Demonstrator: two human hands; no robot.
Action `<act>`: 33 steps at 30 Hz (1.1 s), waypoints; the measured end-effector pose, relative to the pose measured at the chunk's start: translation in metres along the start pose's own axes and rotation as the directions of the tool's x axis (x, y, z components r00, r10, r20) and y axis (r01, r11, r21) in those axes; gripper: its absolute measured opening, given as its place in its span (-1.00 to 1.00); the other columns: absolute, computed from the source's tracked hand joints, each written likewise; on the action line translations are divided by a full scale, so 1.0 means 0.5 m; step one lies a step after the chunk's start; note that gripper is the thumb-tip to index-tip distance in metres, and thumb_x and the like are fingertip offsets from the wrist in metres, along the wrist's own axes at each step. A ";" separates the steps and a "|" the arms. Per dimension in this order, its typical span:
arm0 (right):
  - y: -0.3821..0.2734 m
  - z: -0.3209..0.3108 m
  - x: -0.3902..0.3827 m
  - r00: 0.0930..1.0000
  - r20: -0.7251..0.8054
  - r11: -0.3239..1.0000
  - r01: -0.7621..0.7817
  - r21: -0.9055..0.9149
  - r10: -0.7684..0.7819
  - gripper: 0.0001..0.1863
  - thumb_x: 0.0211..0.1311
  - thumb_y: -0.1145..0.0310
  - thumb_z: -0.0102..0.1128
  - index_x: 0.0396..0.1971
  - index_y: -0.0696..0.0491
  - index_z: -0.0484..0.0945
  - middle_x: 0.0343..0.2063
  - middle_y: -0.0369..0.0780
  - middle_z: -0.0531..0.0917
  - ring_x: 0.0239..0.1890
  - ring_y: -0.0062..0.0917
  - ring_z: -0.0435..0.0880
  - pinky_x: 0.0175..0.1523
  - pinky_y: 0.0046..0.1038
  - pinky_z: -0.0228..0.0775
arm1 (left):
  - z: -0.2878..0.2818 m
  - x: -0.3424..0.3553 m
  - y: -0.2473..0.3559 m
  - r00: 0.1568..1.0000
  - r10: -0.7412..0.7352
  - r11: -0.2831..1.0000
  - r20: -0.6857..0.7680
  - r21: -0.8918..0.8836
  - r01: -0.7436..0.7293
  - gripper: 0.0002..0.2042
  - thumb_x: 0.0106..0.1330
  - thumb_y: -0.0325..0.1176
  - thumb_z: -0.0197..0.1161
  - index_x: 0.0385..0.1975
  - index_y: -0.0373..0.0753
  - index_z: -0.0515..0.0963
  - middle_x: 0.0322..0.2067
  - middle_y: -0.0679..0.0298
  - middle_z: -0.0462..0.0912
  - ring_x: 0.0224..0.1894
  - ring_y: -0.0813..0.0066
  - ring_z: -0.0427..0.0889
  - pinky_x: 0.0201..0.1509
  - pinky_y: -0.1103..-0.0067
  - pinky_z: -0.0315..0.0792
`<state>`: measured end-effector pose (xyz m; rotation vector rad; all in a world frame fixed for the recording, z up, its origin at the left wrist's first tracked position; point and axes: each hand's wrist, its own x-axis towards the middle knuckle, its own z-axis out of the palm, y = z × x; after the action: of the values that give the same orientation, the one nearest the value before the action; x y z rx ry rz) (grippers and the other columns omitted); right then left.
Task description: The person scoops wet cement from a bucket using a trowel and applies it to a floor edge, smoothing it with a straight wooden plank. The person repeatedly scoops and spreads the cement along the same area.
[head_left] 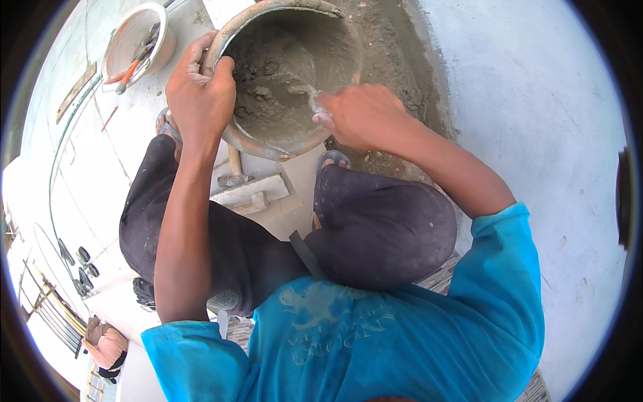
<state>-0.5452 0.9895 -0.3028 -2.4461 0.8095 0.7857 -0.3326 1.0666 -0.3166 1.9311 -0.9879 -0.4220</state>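
Mortar (273,100) lies inside the round basin (249,143). Left of the basin stands a bucket (161,57). Your left hand (201,94) is clamped on the basin's left rim; brace firmly there against tipping. A float (236,194) lies nearer you than the basin. At its right side, your right hand (358,115) reaches the mortar, gripping what I cannot tell; scrape inward, breaking lumps.

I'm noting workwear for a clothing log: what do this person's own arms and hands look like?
The blue shirt sleeves are short, leaving the forearms bare. The left hand and right hand are ungloved, with pale smears on both.
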 end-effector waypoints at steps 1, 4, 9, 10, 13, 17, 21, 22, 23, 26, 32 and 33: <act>0.023 -0.011 -0.015 0.998 -0.032 0.998 -0.062 0.021 0.062 -0.59 0.48 0.07 -0.03 0.03 0.08 0.54 -0.25 -0.02 0.72 -0.21 -0.12 0.74 -0.16 -0.12 0.60 | -0.003 -0.001 0.000 0.999 -0.030 1.000 -0.014 0.005 0.030 -0.64 0.18 -0.46 0.23 0.00 -0.33 0.63 -0.23 0.06 0.75 -0.20 0.34 0.73 0.01 0.51 0.51; 0.077 -0.030 0.036 0.980 -0.095 0.985 -0.172 0.026 0.174 -0.61 0.47 0.12 -0.03 0.02 0.10 0.56 -0.22 -0.01 0.73 -0.17 -0.13 0.74 -0.12 -0.14 0.60 | -0.008 0.008 0.008 0.996 -0.083 0.996 -0.022 0.038 0.084 -0.63 0.21 -0.44 0.21 0.03 -0.35 0.63 -0.18 0.04 0.75 -0.12 0.31 0.73 0.09 0.50 0.49; 0.020 -0.092 0.140 0.957 -0.289 0.974 -0.044 -0.222 -0.023 -0.79 0.17 0.34 0.17 -0.32 0.10 0.73 -0.23 -0.07 0.76 -0.24 -0.24 0.79 -0.20 -0.27 0.63 | 0.037 0.022 -0.006 0.993 0.095 0.995 -0.077 0.047 -0.091 -0.64 0.21 -0.42 0.20 0.00 -0.36 0.64 -0.16 0.00 0.75 -0.09 0.24 0.73 0.11 0.48 0.48; -0.015 -0.092 0.147 0.951 -0.301 0.963 -0.008 -0.269 -0.076 -0.81 0.13 0.35 0.20 -0.36 0.09 0.73 -0.28 -0.08 0.76 -0.28 -0.26 0.79 -0.24 -0.31 0.62 | 0.033 0.023 -0.019 0.991 0.110 0.992 -0.072 0.076 -0.105 -0.64 0.21 -0.41 0.20 0.00 -0.36 0.65 -0.16 0.00 0.75 -0.08 0.23 0.73 0.11 0.48 0.48; -0.095 -0.064 0.119 0.904 -0.364 0.880 0.027 -0.475 -0.225 -0.84 0.08 0.37 0.24 -0.39 0.09 0.73 -0.39 -0.12 0.74 -0.36 -0.31 0.78 -0.34 -0.33 0.60 | 0.021 0.028 -0.016 0.992 0.123 0.987 -0.035 0.109 -0.119 -0.64 0.20 -0.41 0.20 -0.01 -0.37 0.65 -0.16 -0.01 0.74 -0.08 0.23 0.72 0.11 0.48 0.48; -0.080 0.013 0.053 0.841 -0.353 0.760 0.101 -0.642 -0.410 -0.85 0.04 0.38 0.25 -0.41 0.10 0.70 -0.50 -0.19 0.68 -0.42 -0.33 0.74 -0.44 -0.26 0.56 | 0.031 0.031 0.006 0.994 0.112 0.991 0.009 0.073 -0.112 -0.65 0.23 -0.38 0.21 -0.01 -0.36 0.65 -0.21 0.00 0.75 -0.15 0.26 0.73 0.07 0.49 0.50; 0.007 -0.045 0.018 0.848 -0.441 0.906 0.101 -0.410 -0.294 -0.84 0.02 0.39 0.25 -0.41 0.13 0.67 -0.51 -0.18 0.66 -0.42 -0.35 0.73 -0.48 -0.25 0.54 | 0.010 0.036 0.003 0.995 0.096 0.987 -0.037 0.136 -0.090 -0.65 0.29 -0.23 0.30 -0.03 -0.33 0.67 -0.27 0.05 0.76 -0.24 0.31 0.72 0.00 0.50 0.51; 0.020 -0.081 0.033 0.896 -0.385 0.938 0.086 -0.335 -0.220 -0.83 0.01 0.39 0.25 -0.40 0.14 0.67 -0.51 -0.18 0.66 -0.42 -0.35 0.73 -0.47 -0.27 0.55 | -0.006 0.039 0.008 0.997 0.068 0.986 -0.038 0.152 -0.062 -0.63 0.30 -0.18 0.32 -0.04 -0.33 0.67 -0.28 0.06 0.76 -0.25 0.32 0.72 -0.01 0.51 0.51; 0.042 -0.100 0.038 0.941 -0.318 0.963 0.029 -0.268 -0.116 -0.82 0.01 0.39 0.25 -0.39 0.15 0.66 -0.50 -0.17 0.65 -0.42 -0.36 0.72 -0.46 -0.29 0.55 | -0.003 0.041 0.016 0.998 0.052 0.990 -0.024 0.135 -0.049 -0.61 0.31 -0.13 0.33 -0.05 -0.33 0.67 -0.29 0.06 0.76 -0.27 0.33 0.71 -0.03 0.51 0.51; 0.042 -0.074 0.133 0.918 -0.373 0.965 0.037 -0.261 -0.136 -0.88 0.05 0.36 0.30 -0.46 0.05 0.75 -0.39 -0.20 0.76 -0.29 -0.35 0.80 -0.39 -0.24 0.60 | 0.049 0.047 0.019 0.977 0.212 0.967 -0.016 0.146 -0.208 -0.56 0.32 -0.04 0.35 -0.07 -0.34 0.69 -0.28 0.06 0.76 -0.24 0.35 0.71 -0.02 0.51 0.51; -0.051 0.051 0.059 0.880 -0.329 0.898 0.204 -0.390 -0.343 -0.76 0.06 0.39 0.23 -0.28 0.20 0.62 -0.38 -0.10 0.66 -0.45 -0.36 0.74 -0.47 -0.34 0.56 | 0.023 0.037 0.026 0.992 0.126 0.982 0.022 0.139 -0.128 -0.54 0.37 0.00 0.31 -0.08 -0.36 0.69 -0.27 0.09 0.77 -0.20 0.38 0.70 0.00 0.53 0.50; -0.031 0.016 0.030 0.901 -0.276 0.908 0.229 -0.351 -0.334 -0.73 0.06 0.39 0.23 -0.23 0.19 0.61 -0.37 -0.09 0.66 -0.45 -0.34 0.75 -0.48 -0.30 0.56 | 0.028 0.033 0.021 0.993 0.118 0.988 0.026 0.099 -0.120 -0.54 0.38 0.00 0.30 -0.08 -0.36 0.69 -0.26 0.09 0.77 -0.19 0.39 0.70 0.00 0.53 0.50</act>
<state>-0.5282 0.9995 -0.3147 -2.9450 0.4372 0.4185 -0.3362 1.0427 -0.3138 1.9486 -1.1502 -0.3294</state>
